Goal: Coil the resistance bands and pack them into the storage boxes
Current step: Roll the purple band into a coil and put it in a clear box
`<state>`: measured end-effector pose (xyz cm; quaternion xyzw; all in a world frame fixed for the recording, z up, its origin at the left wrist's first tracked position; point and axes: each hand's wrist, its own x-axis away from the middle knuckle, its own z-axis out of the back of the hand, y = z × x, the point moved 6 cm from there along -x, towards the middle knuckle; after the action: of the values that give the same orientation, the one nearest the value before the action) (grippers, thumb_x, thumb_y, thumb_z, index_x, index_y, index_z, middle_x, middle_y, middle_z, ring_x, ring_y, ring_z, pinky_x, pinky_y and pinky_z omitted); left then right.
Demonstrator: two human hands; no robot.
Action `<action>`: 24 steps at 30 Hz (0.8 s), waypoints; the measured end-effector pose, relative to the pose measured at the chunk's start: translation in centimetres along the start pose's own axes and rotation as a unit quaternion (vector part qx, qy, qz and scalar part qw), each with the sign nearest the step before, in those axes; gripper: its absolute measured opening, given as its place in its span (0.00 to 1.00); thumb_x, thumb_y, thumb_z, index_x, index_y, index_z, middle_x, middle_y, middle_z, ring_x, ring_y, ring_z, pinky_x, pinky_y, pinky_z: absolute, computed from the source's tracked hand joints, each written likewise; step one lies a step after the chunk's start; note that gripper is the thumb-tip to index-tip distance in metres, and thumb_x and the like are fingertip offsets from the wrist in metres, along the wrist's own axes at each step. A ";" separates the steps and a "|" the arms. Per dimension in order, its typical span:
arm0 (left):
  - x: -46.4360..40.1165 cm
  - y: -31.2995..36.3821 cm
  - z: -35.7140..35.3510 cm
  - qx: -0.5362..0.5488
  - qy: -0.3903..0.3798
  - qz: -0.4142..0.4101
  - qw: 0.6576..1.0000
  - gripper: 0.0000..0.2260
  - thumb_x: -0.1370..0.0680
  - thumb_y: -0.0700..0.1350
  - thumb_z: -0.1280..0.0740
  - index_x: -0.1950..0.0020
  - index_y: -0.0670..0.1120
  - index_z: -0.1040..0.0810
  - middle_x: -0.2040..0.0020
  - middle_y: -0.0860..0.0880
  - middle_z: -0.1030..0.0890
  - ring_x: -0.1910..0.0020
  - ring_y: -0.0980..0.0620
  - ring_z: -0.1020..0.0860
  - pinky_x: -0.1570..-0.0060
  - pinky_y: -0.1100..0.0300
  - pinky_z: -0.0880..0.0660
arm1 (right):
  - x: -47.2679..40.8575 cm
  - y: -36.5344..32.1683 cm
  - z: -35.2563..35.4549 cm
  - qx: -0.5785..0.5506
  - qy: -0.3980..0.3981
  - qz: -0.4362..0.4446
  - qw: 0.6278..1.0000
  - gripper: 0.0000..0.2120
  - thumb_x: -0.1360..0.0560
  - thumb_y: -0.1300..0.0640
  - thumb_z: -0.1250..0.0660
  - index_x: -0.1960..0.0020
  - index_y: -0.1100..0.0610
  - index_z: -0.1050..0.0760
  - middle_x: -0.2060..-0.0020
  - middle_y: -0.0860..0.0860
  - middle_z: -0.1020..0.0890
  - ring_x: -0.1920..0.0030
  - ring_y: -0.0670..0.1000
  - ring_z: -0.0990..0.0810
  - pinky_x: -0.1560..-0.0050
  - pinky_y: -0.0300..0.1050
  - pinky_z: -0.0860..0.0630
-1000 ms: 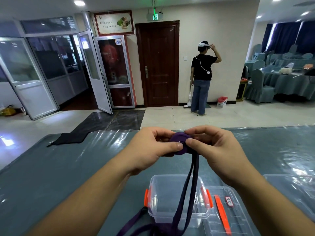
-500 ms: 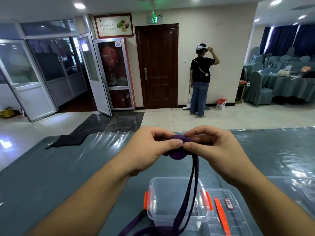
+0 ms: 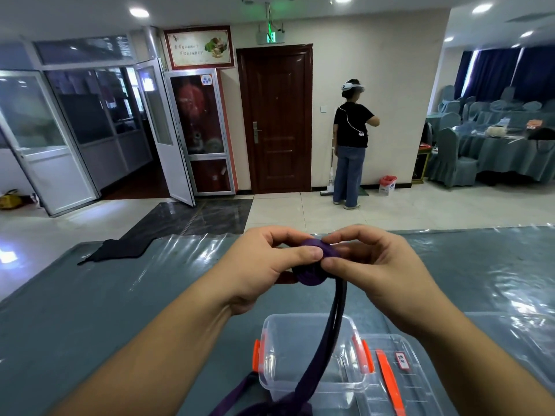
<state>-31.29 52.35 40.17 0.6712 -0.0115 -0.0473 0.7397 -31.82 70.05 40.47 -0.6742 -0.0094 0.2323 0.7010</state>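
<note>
The flat purple coil sits lower and tilted between the hands now, and the bystander by the door has dropped an arm. Left hand and right hand both pinch the coil above the surface. Its loose double strap hangs over the clear, orange-latched storage box.

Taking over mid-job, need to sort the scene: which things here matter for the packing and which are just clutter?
Job:
purple band, pinched by left hand and right hand
clear storage box
box lid

Lying about:
black cloth
red bin
</note>
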 end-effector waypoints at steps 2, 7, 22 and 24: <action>0.3 -0.2 -0.1 0.046 0.009 0.021 0.999 0.08 0.25 0.41 0.24 0.47 0.45 0.14 0.54 0.49 0.15 0.56 0.55 0.17 0.57 0.59 0.21 | 0.1 -0.1 -0.2 0.001 0.029 0.023 0.999 0.18 0.32 0.59 0.23 0.43 0.54 0.16 0.50 0.51 0.12 0.47 0.52 0.13 0.43 0.47 0.17; 0.7 -0.6 -0.1 0.060 0.000 0.034 0.998 0.09 0.23 0.41 0.26 0.44 0.42 0.15 0.52 0.47 0.14 0.53 0.53 0.16 0.51 0.55 0.18 | 0.4 0.3 -0.5 0.019 0.044 0.035 0.998 0.16 0.27 0.67 0.25 0.42 0.56 0.16 0.50 0.49 0.11 0.46 0.48 0.13 0.42 0.42 0.18; 1.4 0.2 0.0 0.049 -0.012 -0.001 0.999 0.13 0.28 0.43 0.24 0.45 0.41 0.15 0.51 0.42 0.13 0.52 0.48 0.14 0.46 0.52 0.17 | 1.0 -0.1 -0.3 -0.033 0.029 0.035 0.998 0.17 0.28 0.67 0.27 0.40 0.58 0.17 0.49 0.52 0.11 0.46 0.51 0.13 0.42 0.45 0.17; 1.4 0.6 0.3 -0.027 -0.026 -0.005 0.999 0.11 0.26 0.40 0.24 0.44 0.42 0.15 0.51 0.42 0.12 0.52 0.48 0.14 0.46 0.51 0.17 | 0.9 -0.5 -0.3 0.024 0.003 0.034 0.999 0.17 0.26 0.67 0.27 0.40 0.55 0.17 0.49 0.49 0.11 0.46 0.49 0.13 0.42 0.43 0.18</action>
<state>-29.92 51.98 40.69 0.6496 -0.0260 -0.0686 0.7567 -30.75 70.09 40.66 -0.6576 0.0211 0.2541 0.7089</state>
